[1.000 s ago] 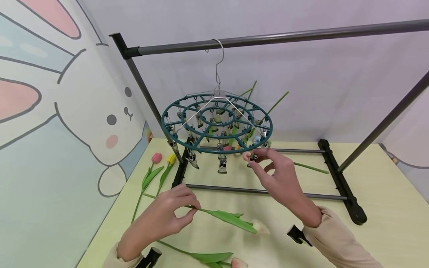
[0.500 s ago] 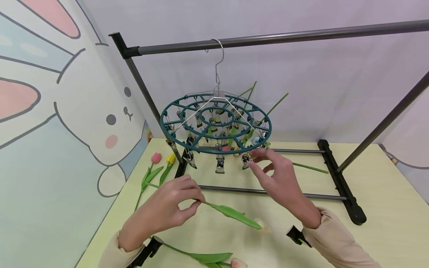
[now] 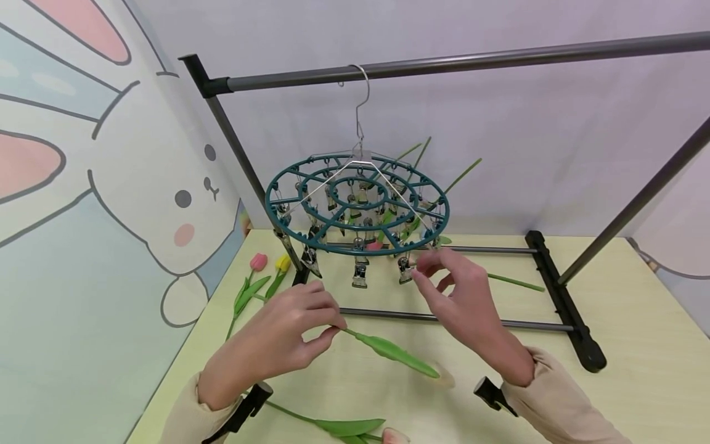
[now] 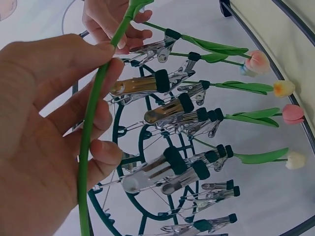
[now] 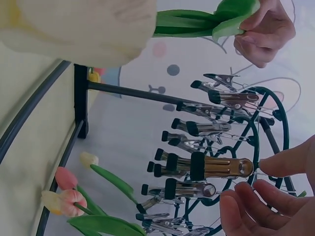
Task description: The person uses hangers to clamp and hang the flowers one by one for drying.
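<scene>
Tabletop [image 3: 632, 320] below, tulip [image 3: 392, 351] aslant, bloom [image 3: 445, 375] rightward

The hanger rings [image 3: 333, 249] appear smooth plastic; the hook [image 3: 368, 88] is polished metal. Clips [image 5: 226, 167] have glossy metal bodies and matt tips [image 5: 198, 166]. The rack bar [image 3: 471, 63] is satin metal. Sleeves [image 3: 560, 394] are matt cloth. The stem [image 4: 90, 118] looks smooth.

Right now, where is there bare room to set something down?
Free: the table between the rack's right foot and the right-hand wall. Crowded: the left side, with a pink tulip and a yellow tulip, and beneath the round hanger, among clips and hanging tulips.
</scene>
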A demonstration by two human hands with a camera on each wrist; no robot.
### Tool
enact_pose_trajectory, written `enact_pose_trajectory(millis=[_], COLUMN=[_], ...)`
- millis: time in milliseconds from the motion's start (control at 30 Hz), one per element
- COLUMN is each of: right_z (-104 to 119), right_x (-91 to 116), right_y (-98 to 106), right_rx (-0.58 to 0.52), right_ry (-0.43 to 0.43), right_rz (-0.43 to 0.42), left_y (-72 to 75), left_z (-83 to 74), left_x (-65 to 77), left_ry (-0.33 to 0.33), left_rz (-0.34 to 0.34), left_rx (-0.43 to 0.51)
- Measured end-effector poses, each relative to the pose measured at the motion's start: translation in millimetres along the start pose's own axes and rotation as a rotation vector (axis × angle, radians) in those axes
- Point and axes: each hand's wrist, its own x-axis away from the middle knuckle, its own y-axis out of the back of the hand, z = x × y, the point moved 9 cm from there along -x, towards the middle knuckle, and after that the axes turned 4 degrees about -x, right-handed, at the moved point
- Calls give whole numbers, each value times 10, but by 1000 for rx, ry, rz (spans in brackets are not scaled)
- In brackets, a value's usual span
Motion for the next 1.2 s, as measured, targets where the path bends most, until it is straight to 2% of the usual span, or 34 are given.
enact_pose_trajectory(millis=[400, 700, 900, 1200], right_z=[269, 518, 563, 606], right_x=[37, 120, 173, 192], right_y=[-69, -278, -430, -512], right_rx=[-70, -190, -248, -311], right_ry=[75, 168, 157, 181], right_rz=[69, 255, 344, 373], left_y=[74, 96, 104, 87], left_z=[-106, -227, -297, -425], left_x=[-142, -240, -299, -350], left_ry=[-22, -66, -88, -155], left_rz=[49, 54, 67, 74], left_rx=[-28, -61, -131, -286])
